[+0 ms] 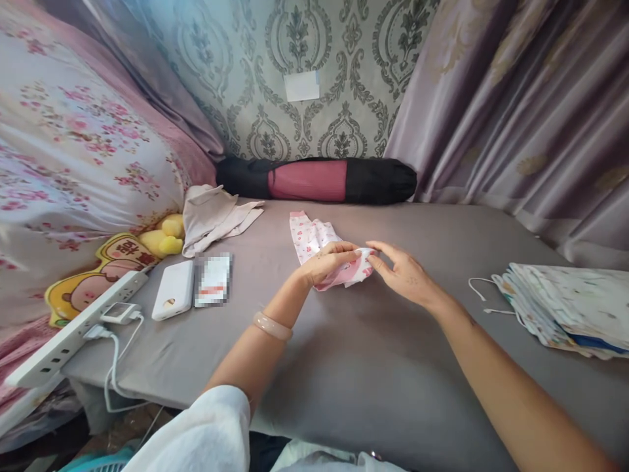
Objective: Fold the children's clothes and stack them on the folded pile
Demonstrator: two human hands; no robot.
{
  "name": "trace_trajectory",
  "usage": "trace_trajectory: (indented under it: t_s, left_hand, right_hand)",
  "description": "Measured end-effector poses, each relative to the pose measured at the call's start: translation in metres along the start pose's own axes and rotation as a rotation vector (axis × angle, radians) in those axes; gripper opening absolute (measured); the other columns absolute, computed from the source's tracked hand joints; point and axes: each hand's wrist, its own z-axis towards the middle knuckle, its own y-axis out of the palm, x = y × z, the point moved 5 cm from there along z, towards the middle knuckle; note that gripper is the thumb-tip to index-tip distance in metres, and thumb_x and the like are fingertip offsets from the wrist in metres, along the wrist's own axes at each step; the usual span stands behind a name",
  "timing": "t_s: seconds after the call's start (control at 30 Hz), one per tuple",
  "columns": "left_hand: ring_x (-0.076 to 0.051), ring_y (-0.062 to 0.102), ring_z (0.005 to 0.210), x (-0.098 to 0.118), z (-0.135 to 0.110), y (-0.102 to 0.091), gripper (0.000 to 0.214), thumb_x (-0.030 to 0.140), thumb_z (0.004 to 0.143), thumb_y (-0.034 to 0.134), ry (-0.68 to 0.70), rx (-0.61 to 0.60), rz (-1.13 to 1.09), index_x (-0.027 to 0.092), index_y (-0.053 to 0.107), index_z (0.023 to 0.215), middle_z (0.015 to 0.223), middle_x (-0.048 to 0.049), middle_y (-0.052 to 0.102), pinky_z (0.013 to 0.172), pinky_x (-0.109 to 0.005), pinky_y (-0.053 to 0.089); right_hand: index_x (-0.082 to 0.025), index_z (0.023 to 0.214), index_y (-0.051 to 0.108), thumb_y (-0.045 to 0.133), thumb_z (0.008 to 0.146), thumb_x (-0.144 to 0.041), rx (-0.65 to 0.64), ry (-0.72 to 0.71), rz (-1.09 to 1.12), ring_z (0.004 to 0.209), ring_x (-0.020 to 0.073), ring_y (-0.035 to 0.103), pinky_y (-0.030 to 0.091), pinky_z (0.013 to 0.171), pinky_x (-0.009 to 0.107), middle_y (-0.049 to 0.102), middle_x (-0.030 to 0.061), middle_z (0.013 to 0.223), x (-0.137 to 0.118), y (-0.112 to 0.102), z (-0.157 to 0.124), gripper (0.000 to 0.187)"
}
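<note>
A small white garment with a pink print [312,238] lies on the grey bed sheet [373,354] in the middle of the view. My left hand [327,261] pinches its near end, fingers closed on the cloth. My right hand [405,274] touches the same end from the right, fingers pressed against the fabric. A pale bangle sits on my left wrist.
A folded beige cloth [216,215] lies at the back left. A white power bank [173,290], a phone [213,280], a power strip [73,328] and yellow plush toys [164,237] sit at left. A stack of folded cloths [565,305] is at right. A black-and-pink roll [314,179] lies against the wall.
</note>
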Motion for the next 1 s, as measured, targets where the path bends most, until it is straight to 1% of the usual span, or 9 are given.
trace_trajectory:
  t_s: [0.07, 0.13, 0.23, 0.33, 0.47, 0.57, 0.73, 0.87, 1.0]
  left_hand:
    - [-0.017, 0.055, 0.080, 0.005, -0.006, -0.005, 0.035, 0.050, 0.083, 0.060, -0.009, 0.034, 0.071, 0.016, 0.069, 0.086, 0.079, -0.0032, 0.062, 0.075, -0.028, 0.041]
    - [-0.019, 0.057, 0.086, 0.005, -0.013, -0.013, 0.043, 0.056, 0.085, 0.056, -0.009, 0.053, 0.114, 0.016, 0.069, 0.093, 0.086, -0.0048, 0.064, 0.078, -0.029, 0.042]
    - [-0.019, 0.059, 0.087, 0.000, -0.025, -0.028, 0.049, 0.060, 0.084, 0.056, -0.002, 0.080, 0.130, 0.016, 0.068, 0.102, 0.089, -0.0050, 0.065, 0.077, -0.030, 0.044]
    - [-0.021, 0.060, 0.092, -0.008, -0.036, -0.042, 0.047, 0.055, 0.078, 0.067, 0.034, 0.118, 0.129, 0.017, 0.066, 0.105, 0.095, -0.0056, 0.066, 0.080, -0.032, 0.046]
    - [-0.022, 0.059, 0.097, -0.020, -0.042, -0.054, 0.043, 0.047, 0.071, 0.076, 0.080, 0.167, 0.184, 0.017, 0.067, 0.101, 0.102, -0.0073, 0.066, 0.087, -0.036, 0.046]
    - [-0.020, 0.060, 0.093, -0.030, -0.041, -0.050, 0.043, 0.046, 0.072, 0.076, 0.073, 0.137, 0.144, 0.016, 0.067, 0.102, 0.100, -0.0082, 0.066, 0.085, -0.035, 0.046]
    - [-0.017, 0.058, 0.082, -0.039, -0.032, -0.025, 0.038, 0.050, 0.075, 0.072, 0.077, 0.038, 0.090, 0.016, 0.068, 0.092, 0.087, -0.0043, 0.066, 0.077, -0.030, 0.045]
    - [-0.015, 0.055, 0.076, -0.028, -0.025, -0.025, 0.040, 0.056, 0.077, 0.065, 0.134, 0.156, 0.083, 0.016, 0.064, 0.081, 0.077, -0.0012, 0.062, 0.074, -0.028, 0.043]
    - [-0.014, 0.053, 0.069, 0.006, -0.023, -0.053, 0.042, 0.058, 0.076, 0.065, 0.216, 0.360, 0.102, 0.017, 0.062, 0.084, 0.073, 0.0002, 0.060, 0.066, -0.025, 0.041]
  right_hand:
    - [-0.026, 0.104, 0.065, 0.047, 0.092, -0.050, -0.070, 0.049, 0.020, 0.091, 0.0216, 0.065, 0.050, 0.079, 0.035, 0.071, 0.0033, 0.102, 0.002, 0.002, 0.003, 0.032]
    - [-0.024, 0.091, 0.065, 0.049, 0.091, -0.050, -0.093, 0.088, 0.037, 0.077, 0.0187, 0.063, 0.048, 0.068, 0.031, 0.071, 0.0015, 0.089, 0.004, 0.001, 0.006, 0.031]
    - [-0.022, 0.086, 0.062, 0.051, 0.090, -0.048, 0.020, 0.125, 0.074, 0.075, 0.0177, 0.061, 0.045, 0.068, 0.029, 0.069, 0.0016, 0.083, 0.009, -0.007, 0.012, 0.028]
    - [-0.021, 0.086, 0.060, 0.051, 0.089, -0.049, 0.155, 0.149, 0.149, 0.077, 0.0179, 0.060, 0.043, 0.070, 0.030, 0.067, 0.0026, 0.081, 0.014, -0.019, 0.019, 0.029]
    - [-0.021, 0.086, 0.057, 0.052, 0.088, -0.054, 0.295, 0.163, 0.253, 0.066, 0.0159, 0.055, 0.040, 0.061, 0.028, 0.062, 0.0009, 0.074, 0.017, -0.039, 0.026, 0.033]
    - [-0.022, 0.085, 0.056, 0.053, 0.087, -0.055, 0.378, 0.150, 0.278, 0.063, 0.0150, 0.052, 0.038, 0.058, 0.028, 0.060, -0.0003, 0.071, 0.014, -0.053, 0.029, 0.033]
    - [-0.022, 0.084, 0.057, 0.053, 0.088, -0.054, 0.443, 0.124, 0.230, 0.063, 0.0148, 0.050, 0.038, 0.057, 0.027, 0.058, -0.0006, 0.070, 0.004, -0.074, 0.027, 0.032]
    - [-0.021, 0.086, 0.058, 0.053, 0.087, -0.054, 0.433, 0.115, 0.135, 0.063, 0.0145, 0.050, 0.039, 0.058, 0.027, 0.058, -0.0009, 0.070, -0.003, -0.097, 0.020, 0.033]
    - [-0.021, 0.087, 0.062, 0.056, 0.085, -0.056, 0.358, 0.081, 0.003, 0.065, 0.0152, 0.052, 0.040, 0.059, 0.027, 0.062, -0.0001, 0.072, -0.011, -0.125, 0.012, 0.036]
